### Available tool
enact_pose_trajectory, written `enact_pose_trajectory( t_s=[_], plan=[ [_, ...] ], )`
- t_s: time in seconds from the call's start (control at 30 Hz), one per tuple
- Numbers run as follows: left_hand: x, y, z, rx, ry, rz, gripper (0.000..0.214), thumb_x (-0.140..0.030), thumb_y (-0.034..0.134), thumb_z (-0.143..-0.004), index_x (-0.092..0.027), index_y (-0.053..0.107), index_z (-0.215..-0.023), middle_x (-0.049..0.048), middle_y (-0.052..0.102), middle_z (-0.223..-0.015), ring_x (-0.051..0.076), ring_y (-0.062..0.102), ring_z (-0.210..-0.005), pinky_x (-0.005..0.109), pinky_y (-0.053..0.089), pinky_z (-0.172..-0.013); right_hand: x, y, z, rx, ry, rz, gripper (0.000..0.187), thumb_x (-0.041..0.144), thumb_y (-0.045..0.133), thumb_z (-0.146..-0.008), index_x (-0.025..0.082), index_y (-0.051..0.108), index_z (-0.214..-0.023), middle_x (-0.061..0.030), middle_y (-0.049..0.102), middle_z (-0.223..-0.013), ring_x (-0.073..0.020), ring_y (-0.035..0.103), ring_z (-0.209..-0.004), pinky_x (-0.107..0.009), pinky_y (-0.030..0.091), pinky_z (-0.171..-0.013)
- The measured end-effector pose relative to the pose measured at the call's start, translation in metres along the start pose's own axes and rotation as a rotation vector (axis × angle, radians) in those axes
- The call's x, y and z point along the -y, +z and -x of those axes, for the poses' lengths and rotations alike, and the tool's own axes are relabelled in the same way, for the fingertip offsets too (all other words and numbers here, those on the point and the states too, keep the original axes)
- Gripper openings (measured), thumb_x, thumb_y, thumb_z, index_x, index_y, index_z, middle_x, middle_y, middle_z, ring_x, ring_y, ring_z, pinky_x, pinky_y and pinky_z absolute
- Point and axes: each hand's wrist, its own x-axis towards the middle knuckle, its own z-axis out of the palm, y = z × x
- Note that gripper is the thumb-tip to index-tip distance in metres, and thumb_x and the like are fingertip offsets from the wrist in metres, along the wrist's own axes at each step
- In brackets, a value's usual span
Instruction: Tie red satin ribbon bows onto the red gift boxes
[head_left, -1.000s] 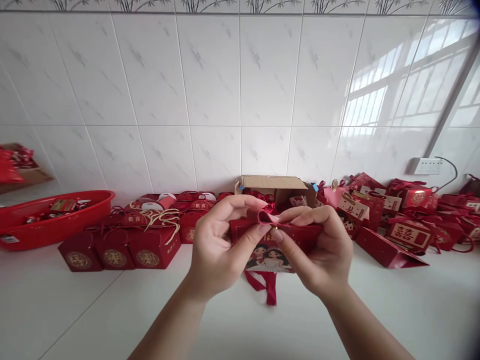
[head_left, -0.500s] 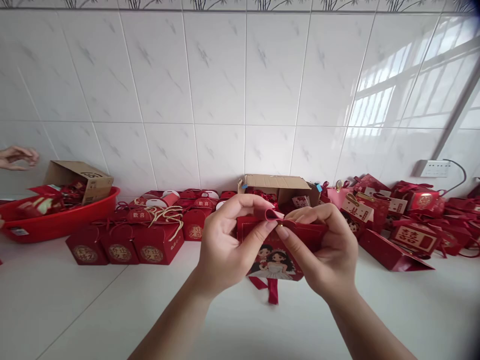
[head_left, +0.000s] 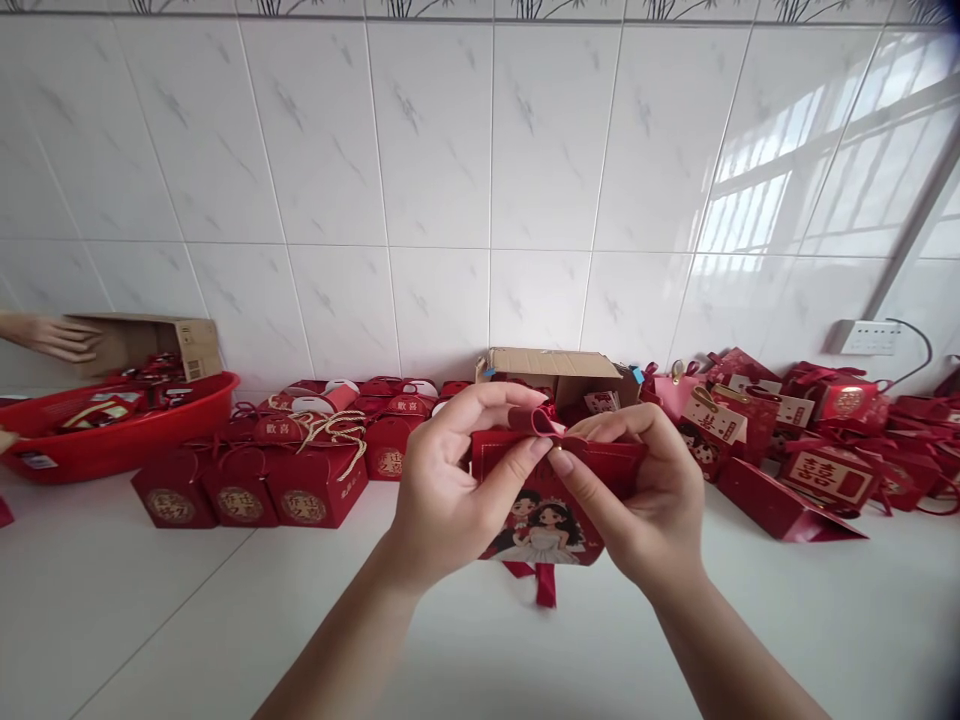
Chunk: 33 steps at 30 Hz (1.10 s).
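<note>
A red gift box [head_left: 547, 515] with a cartoon bride and groom on its front is between my hands, above the white tabletop. My left hand [head_left: 472, 490] pinches a dark red ribbon [head_left: 531, 420] at the top edge of the box, where the ribbon forms a loop. Close beside it, thumb almost touching thumb, my right hand [head_left: 637, 500] pinches at the same spot, by a small gold bead [head_left: 556, 445]. Two ribbon ends hang below the box. The fingers hide part of the ribbon and the box's sides.
Red boxes [head_left: 240, 490] with gold seals stand at the left. A cardboard carton [head_left: 562, 362] is behind my hands. More red gift boxes [head_left: 832, 470] crowd the right. At far left, another person's hand [head_left: 56, 335] reaches to a carton [head_left: 196, 350] in a red basin [head_left: 127, 450].
My hands and the box shift slightly left, still pinching the ribbon. At far left, the other person's hand moves right to the carton, which has tipped and shifted in the basin.
</note>
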Motion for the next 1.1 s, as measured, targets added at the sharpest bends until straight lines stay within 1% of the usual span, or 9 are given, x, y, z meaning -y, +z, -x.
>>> enact_pose_trajectory(
  t_s=[0.13,0.4,0.57,0.73,0.8,0.87,0.93,1.0,1.1],
  plan=[
    [-0.002,-0.001,0.001,0.017,0.002,0.005,0.020,-0.011,0.064,-0.081,-0.021,0.060,-0.099,0.0016,0.068,-0.094,0.013,0.067,-0.086,0.022,0.056,-0.080,0.001,-0.001,0.000,0.013,-0.005,-0.021,0.022,0.012,0.069,-0.074,0.021,0.051,-0.080,-0.0003,0.060,-0.074,-0.0164,0.060,-0.070,-0.031,0.050,-0.063],
    [-0.003,-0.001,-0.001,0.030,-0.009,0.006,0.020,-0.012,0.064,-0.081,-0.021,0.060,-0.099,0.0029,0.070,-0.090,0.015,0.067,-0.087,0.025,0.057,-0.078,0.001,-0.003,0.002,0.017,-0.056,0.001,0.023,0.009,0.069,-0.073,0.021,0.052,-0.081,-0.0002,0.059,-0.074,-0.0163,0.060,-0.070,-0.031,0.050,-0.064],
    [-0.004,-0.002,-0.001,0.071,-0.011,0.057,0.018,-0.011,0.061,-0.083,-0.021,0.059,-0.098,0.0033,0.069,-0.092,0.016,0.066,-0.087,0.027,0.058,-0.075,0.000,-0.004,0.000,0.025,-0.126,0.007,0.024,0.006,0.068,-0.072,0.021,0.053,-0.083,-0.0003,0.061,-0.075,-0.0162,0.062,-0.072,-0.031,0.051,-0.064],
    [-0.005,-0.010,-0.004,0.150,-0.030,0.019,0.016,-0.017,0.060,-0.084,-0.022,0.063,-0.099,0.0059,0.068,-0.098,0.020,0.064,-0.094,0.033,0.055,-0.082,0.002,-0.005,-0.002,0.009,-0.150,0.057,0.023,0.009,0.068,-0.073,0.022,0.052,-0.082,0.0004,0.060,-0.072,-0.0164,0.062,-0.071,-0.029,0.051,-0.059],
    [-0.005,-0.012,-0.006,0.134,-0.041,-0.019,0.012,-0.021,0.058,-0.086,-0.022,0.065,-0.096,0.0061,0.069,-0.097,0.021,0.064,-0.095,0.034,0.055,-0.081,0.003,-0.003,-0.002,0.016,-0.110,0.082,0.021,0.011,0.068,-0.073,0.022,0.052,-0.080,0.0003,0.059,-0.072,-0.0159,0.061,-0.070,-0.027,0.050,-0.056],
    [-0.003,-0.013,-0.007,0.102,-0.046,-0.076,0.009,-0.024,0.058,-0.086,-0.022,0.066,-0.091,0.0053,0.069,-0.093,0.021,0.064,-0.093,0.033,0.054,-0.079,0.005,-0.001,-0.001,0.067,-0.035,0.090,0.020,0.013,0.068,-0.073,0.022,0.052,-0.078,0.0005,0.059,-0.073,-0.0137,0.058,-0.066,-0.025,0.049,-0.052],
    [-0.001,-0.013,-0.007,0.095,-0.046,-0.138,0.009,-0.025,0.058,-0.086,-0.021,0.066,-0.088,0.0049,0.069,-0.090,0.021,0.064,-0.091,0.032,0.053,-0.078,0.006,0.003,0.000,0.138,0.084,0.039,0.019,0.015,0.068,-0.073,0.022,0.052,-0.080,0.0020,0.058,-0.072,-0.0105,0.054,-0.059,-0.022,0.046,-0.048],
    [0.002,-0.012,-0.007,0.097,-0.042,-0.175,0.009,-0.025,0.057,-0.086,-0.021,0.065,-0.090,0.0048,0.068,-0.090,0.020,0.064,-0.089,0.032,0.053,-0.077,0.006,0.006,-0.001,0.185,0.223,-0.070,0.019,0.016,0.068,-0.073,0.022,0.053,-0.083,0.0037,0.058,-0.069,-0.0082,0.052,-0.054,-0.019,0.045,-0.046],
    [0.007,-0.010,-0.006,0.073,-0.002,-0.220,0.009,-0.024,0.058,-0.085,-0.022,0.064,-0.091,0.0047,0.067,-0.090,0.020,0.063,-0.086,0.033,0.052,-0.076,0.004,0.005,-0.005,0.229,0.401,-0.190,0.020,0.017,0.071,-0.070,0.020,0.058,-0.085,0.0034,0.062,-0.068,-0.0082,0.056,-0.054,-0.019,0.047,-0.048]
  ],
)
